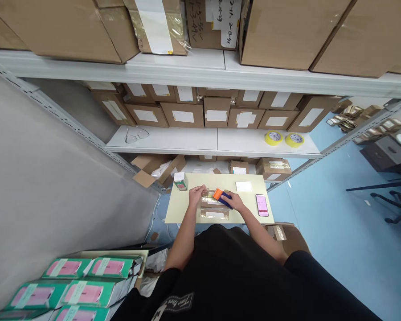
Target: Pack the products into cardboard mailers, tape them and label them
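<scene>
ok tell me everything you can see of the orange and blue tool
The tool has a bright orange end and a dark blue body, both plastic-looking. It slants over the taped brown package, orange end toward the left hand, blue end gripped by the right hand. Whether it touches the package, and any fine markings, cannot be made out.

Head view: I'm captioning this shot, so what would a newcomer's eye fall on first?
Probably the orange-and-blue tool in the right hand, at the taped cardboard on the pale table. Next come the green-and-pink boxes at the lower left, then the two yellow tape rolls toward the right end of the white shelf.
</scene>
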